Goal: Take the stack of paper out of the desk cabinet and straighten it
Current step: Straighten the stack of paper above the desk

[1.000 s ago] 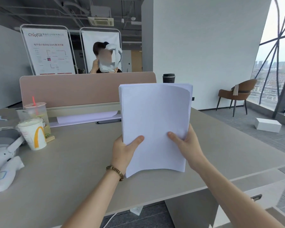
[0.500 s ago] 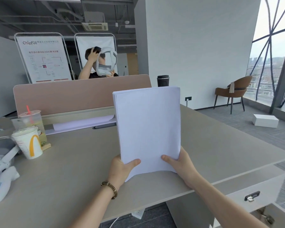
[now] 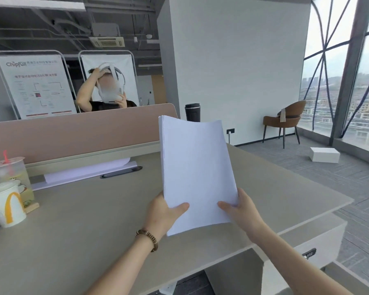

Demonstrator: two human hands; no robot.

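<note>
A wide grey bench is seen, backed by a pink divider panel; above the bench's near right part a stack of paper is held upright, tilted slightly left, its top edge bowed; its lower corners are gripped by the left hand and the right hand, fingers closed on the sheets; a paper cup is stood at far left.
</note>
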